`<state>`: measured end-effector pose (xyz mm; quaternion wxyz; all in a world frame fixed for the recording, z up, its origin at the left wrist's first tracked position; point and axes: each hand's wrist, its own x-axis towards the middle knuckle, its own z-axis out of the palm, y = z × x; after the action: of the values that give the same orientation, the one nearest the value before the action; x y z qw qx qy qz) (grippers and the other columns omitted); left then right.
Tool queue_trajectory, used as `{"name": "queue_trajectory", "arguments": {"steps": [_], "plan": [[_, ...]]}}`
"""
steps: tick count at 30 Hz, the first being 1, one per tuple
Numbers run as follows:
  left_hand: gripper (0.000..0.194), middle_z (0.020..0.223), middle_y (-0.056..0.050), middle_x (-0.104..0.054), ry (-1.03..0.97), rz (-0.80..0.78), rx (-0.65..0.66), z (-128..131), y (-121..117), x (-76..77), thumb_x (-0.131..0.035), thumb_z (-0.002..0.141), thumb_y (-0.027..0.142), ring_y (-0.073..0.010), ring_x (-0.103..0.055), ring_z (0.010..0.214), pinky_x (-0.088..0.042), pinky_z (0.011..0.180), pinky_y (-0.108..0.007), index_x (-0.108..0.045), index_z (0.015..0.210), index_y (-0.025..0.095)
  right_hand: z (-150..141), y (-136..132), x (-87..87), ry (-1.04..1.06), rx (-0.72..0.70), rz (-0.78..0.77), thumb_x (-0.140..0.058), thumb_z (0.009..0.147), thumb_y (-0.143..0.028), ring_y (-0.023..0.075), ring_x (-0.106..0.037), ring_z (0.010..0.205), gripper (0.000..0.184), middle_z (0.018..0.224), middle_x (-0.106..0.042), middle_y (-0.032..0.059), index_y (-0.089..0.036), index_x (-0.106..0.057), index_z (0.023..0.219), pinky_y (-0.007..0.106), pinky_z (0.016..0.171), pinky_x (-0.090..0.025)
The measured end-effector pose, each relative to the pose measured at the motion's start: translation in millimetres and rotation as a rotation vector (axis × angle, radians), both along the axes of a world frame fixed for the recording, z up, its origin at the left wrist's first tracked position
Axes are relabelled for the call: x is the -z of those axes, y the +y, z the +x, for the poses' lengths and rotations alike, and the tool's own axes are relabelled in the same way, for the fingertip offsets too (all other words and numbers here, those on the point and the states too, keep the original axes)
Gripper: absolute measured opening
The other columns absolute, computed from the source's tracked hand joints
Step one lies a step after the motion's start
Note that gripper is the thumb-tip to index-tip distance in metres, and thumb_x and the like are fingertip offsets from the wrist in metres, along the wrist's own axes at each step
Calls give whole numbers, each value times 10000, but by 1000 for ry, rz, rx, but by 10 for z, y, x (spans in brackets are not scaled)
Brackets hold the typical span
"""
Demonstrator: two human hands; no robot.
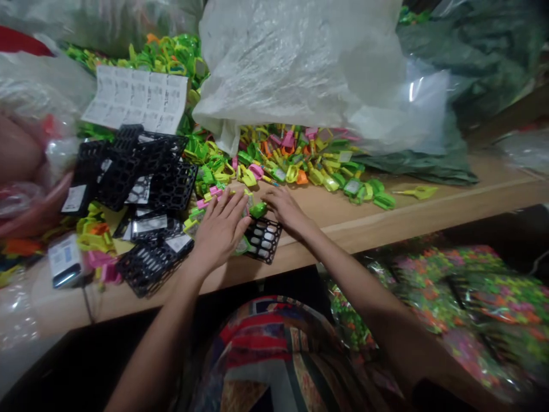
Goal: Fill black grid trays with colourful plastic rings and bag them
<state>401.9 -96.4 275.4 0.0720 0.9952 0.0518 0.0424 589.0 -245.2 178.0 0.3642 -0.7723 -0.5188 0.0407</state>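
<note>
My left hand (221, 232) lies flat with its fingers stretched out, over a row of small pink, yellow and green plastic pieces (211, 195) on the table. Under and beside its thumb is a black perforated tray (265, 240) with pale oval spots showing through its holes. Close by, my right hand (286, 210) has its fingers curled down near a bright green plastic piece (258, 210). What those fingertips hold, if anything, is hidden. Part of the tray is covered by my left hand.
Black perforated trays (141, 166) are piled at the left, below a printed label sheet (137, 97). Colourful plastic pieces (300, 157) spill from under a large white plastic bag (309, 68). A yellow piece (415, 192) lies to the right. Filled clear bags (472, 297) sit below the table edge.
</note>
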Motion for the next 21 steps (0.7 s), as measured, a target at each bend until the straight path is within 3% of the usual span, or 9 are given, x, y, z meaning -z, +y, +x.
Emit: {"name": "queue_trajectory", "arguments": {"steps": [3,6,9,12,16,21], "plan": [[600,1679,-47,-312,5,-22,-4,-9,-5,-9,-195,1084,467,-258,-156,1591,-174,1295,-503,-336,1588,174,17,-78,65,26,51,-12,-509,965,-151,245,-528,1051,195,1053,-633,113,-155,-696,1022,377,971,-425],[618,1696,-58,-264,3,-41,-5,-13,-9,-11,-181,1081,477,-243,-157,1592,-157,1301,-480,-292,1605,171,-198,-218,-2,236,118,80,-521,962,-199,212,-558,914,151,937,-635,66,-161,-667,964,335,883,-454],[619,1704,-54,-239,-3,-57,-3,-9,-6,2,-181,1080,479,-240,-140,1595,-141,1304,-475,-257,1617,181,-519,-277,-94,532,29,159,-533,949,-238,196,-602,893,168,943,-679,39,-173,-665,1029,306,858,-482],[626,1701,-59,-253,-15,-64,1,-4,1,11,-173,1076,489,-244,-138,1596,-139,1302,-486,-256,1617,185,-771,-212,-82,666,-109,170,-537,922,-218,205,-635,965,237,998,-707,30,-194,-676,1112,310,908,-499],[626,1698,-61,-261,0,-62,6,-4,8,-2,-171,1074,485,-248,-139,1595,-144,1299,-495,-263,1615,184,-870,-126,51,559,-156,109,-464,846,-81,200,-643,862,271,908,-694,37,-176,-685,972,298,849,-511],[651,1703,-71,-240,33,-72,9,7,-22,-49,-169,1071,510,-279,-124,1596,-150,1294,-528,-272,1612,162,-932,-83,152,313,-153,54,-408,736,27,230,-637,932,398,980,-693,105,-142,-655,1000,317,873,-498]]}}
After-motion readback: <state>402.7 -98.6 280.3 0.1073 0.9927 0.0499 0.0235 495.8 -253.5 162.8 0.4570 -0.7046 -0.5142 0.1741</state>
